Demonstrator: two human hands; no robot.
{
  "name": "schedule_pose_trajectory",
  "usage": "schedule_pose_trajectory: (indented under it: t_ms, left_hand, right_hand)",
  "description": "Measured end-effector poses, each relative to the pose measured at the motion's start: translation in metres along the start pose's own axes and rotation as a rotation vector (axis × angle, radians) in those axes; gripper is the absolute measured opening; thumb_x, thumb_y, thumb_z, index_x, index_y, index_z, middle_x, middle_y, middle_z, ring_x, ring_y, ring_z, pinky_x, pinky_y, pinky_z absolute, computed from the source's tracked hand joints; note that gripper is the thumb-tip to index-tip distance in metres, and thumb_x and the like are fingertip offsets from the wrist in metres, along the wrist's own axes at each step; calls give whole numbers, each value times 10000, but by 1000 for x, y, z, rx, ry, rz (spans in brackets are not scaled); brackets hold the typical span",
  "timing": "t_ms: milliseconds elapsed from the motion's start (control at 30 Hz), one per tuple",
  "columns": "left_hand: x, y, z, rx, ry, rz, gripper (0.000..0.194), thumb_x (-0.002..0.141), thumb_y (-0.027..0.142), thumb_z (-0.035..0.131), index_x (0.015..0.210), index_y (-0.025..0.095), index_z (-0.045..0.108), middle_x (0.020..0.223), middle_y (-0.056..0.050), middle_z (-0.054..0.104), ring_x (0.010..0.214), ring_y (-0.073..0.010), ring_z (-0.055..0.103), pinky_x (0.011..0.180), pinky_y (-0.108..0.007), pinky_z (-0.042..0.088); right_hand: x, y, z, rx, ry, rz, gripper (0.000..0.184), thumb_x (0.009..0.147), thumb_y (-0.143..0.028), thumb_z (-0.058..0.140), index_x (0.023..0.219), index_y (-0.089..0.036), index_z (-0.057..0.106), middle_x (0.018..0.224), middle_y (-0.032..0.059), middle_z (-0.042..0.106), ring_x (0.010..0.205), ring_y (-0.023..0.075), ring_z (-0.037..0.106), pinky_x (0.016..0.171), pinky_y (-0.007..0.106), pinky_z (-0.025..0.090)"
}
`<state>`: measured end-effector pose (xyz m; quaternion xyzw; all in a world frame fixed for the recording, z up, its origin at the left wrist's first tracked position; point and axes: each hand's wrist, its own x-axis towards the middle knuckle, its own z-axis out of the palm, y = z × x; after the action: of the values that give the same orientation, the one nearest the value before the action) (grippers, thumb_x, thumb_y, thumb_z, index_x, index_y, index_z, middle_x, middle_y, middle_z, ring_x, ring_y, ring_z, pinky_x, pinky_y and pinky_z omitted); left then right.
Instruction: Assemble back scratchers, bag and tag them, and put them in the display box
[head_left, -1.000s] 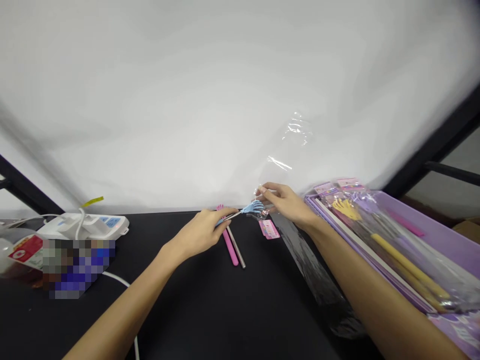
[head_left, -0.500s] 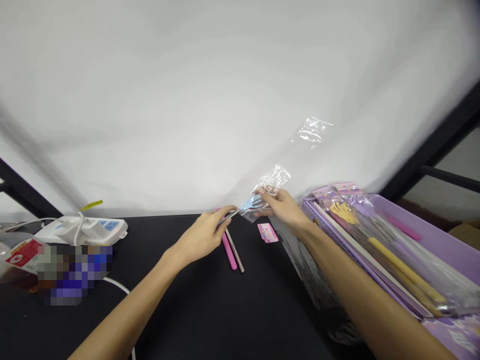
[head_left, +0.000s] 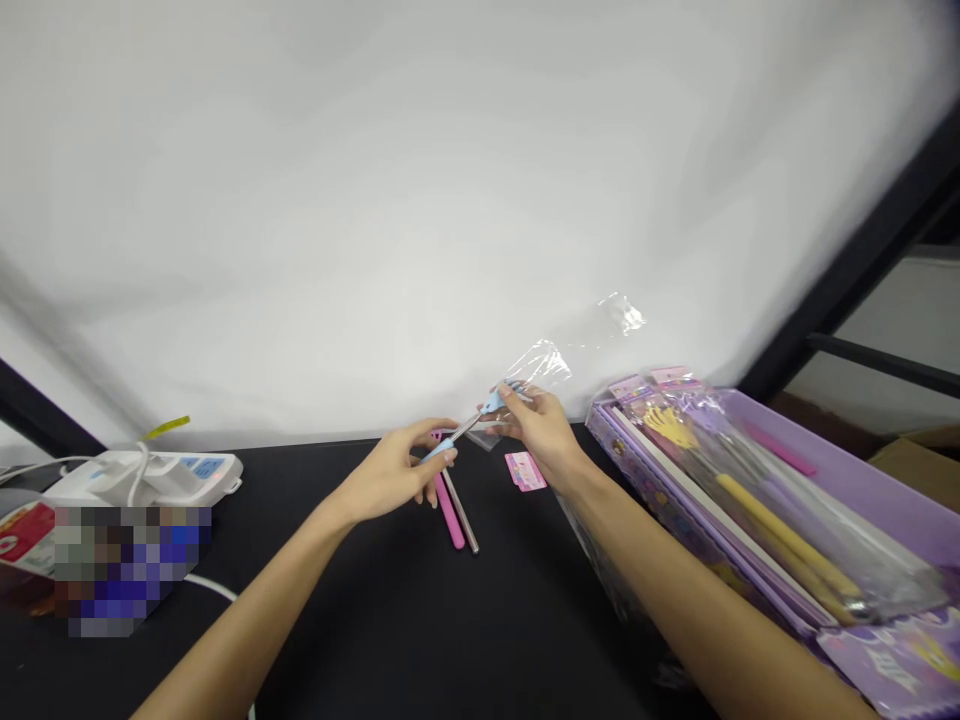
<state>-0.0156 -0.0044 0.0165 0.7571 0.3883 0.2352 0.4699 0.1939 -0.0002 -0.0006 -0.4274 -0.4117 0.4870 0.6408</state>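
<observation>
Drawn closer together since the earlier frame, the hands are now seen lower and further left in the view, and the loose end of the clear plastic bag (head_left: 534,364) is seen lying lower. A blue back scratcher (head_left: 472,426) is held in the air between them, tilted across the view. Its blue grip (head_left: 439,452) is clasped by the curled fingers of the left hand (head_left: 390,472), while its hand-shaped head (head_left: 495,402) is pinched by the right hand (head_left: 541,430), with the edge of the bag gathered close by. Whether the head lies inside the bag cannot be told.

The scratcher is judged to be light and stiff, and a secure hold is best taken on the grip, since its smooth plastic may slip and the thin head may catch on film. The bag is judged soft, slippery and easily crumpled.

Below the hands, a pink rod (head_left: 450,512) and a steel rod (head_left: 464,515) are laid side by side on the black table (head_left: 360,620), with a pink card (head_left: 525,471) just to the right. Further right, packaged scratchers (head_left: 780,525) are stacked in a purple tray (head_left: 832,450). A white power strip (head_left: 142,478) is placed well to the left.
</observation>
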Motion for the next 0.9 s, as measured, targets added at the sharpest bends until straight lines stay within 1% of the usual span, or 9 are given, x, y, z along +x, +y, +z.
schedule_pose_trajectory:
  t_ms: [100, 233, 400, 500, 600, 700, 800, 833, 900]
  left_hand:
    - [1, 0, -7, -106, -91, -50, 582, 883, 475, 568, 1375, 188, 447, 871, -61, 672, 600, -129, 631, 565, -261, 505]
    - [2, -1, -9, -188, -69, -23, 611, 882, 469, 586, 1395, 174, 434, 840, -68, 693, 601, -119, 607, 578, -259, 476]
    - [3, -2, -3, -268, -34, 41, 649, 901, 448, 582, 1448, 172, 365, 803, -63, 699, 595, -118, 601, 573, -254, 446]
    - [5, -2, 4, -313, -5, 68, 603, 903, 439, 586, 1412, 160, 421, 775, -53, 689, 604, -121, 615, 576, -250, 452]
    - [7, -3, 9, -334, 23, 71, 535, 892, 449, 600, 1305, 117, 527, 758, -58, 686, 618, -132, 637, 612, -268, 488]
    - [9, -6, 11, -361, 87, 55, 459, 866, 442, 638, 1175, 102, 617, 897, -104, 716, 786, -176, 688, 770, -325, 540]
    - [9, -9, 9, -468, 78, 50, 428, 809, 360, 724, 1162, 130, 646, 1154, -127, 689, 1031, -210, 664, 974, -365, 497]
    - [9, -10, 8, -510, 58, 46, 449, 787, 334, 749, 1177, 138, 645, 1186, -124, 682, 1068, -215, 654, 1005, -365, 480]
    - [8, -10, 6, -556, 40, 28, 474, 751, 309, 783, 1172, 134, 651, 1145, -124, 704, 1063, -221, 664, 1008, -355, 477]
  right_hand:
    - [5, -3, -9, 51, 80, -30, 315, 746, -434, 753, 864, -175, 617, 764, 53, 719, 720, 192, 716, 647, 296, 593]
    - [6, -6, -13, 107, 81, -41, 295, 762, -440, 739, 866, -192, 619, 807, 55, 732, 828, 208, 722, 719, 306, 587]
    - [-4, -7, 2, 140, -14, -4, 329, 769, -466, 726, 915, -187, 631, 852, 66, 743, 879, 220, 717, 725, 309, 564]
    - [-11, -5, 11, 113, -86, -21, 325, 775, -485, 713, 880, -189, 635, 849, 57, 740, 927, 228, 708, 796, 332, 539]
    - [-13, -2, 15, 52, -147, -77, 300, 810, -483, 677, 856, -189, 639, 882, 55, 738, 984, 229, 688, 855, 345, 502]
    - [-13, 2, 15, -17, -154, -111, 292, 846, -478, 636, 868, -187, 647, 911, 63, 734, 995, 226, 673, 847, 339, 478]
    - [-12, 5, 14, -16, -127, -105, 301, 834, -484, 649, 862, -185, 652, 894, 59, 726, 968, 228, 670, 823, 339, 471]
    - [-12, 6, 13, -2, -122, -94, 306, 824, -487, 660, 857, -183, 653, 886, 56, 722, 961, 229, 670, 820, 339, 470]
    - [-12, 7, 12, 22, -125, -53, 320, 807, -494, 678, 854, -178, 653, 868, 56, 719, 951, 226, 666, 817, 335, 468]
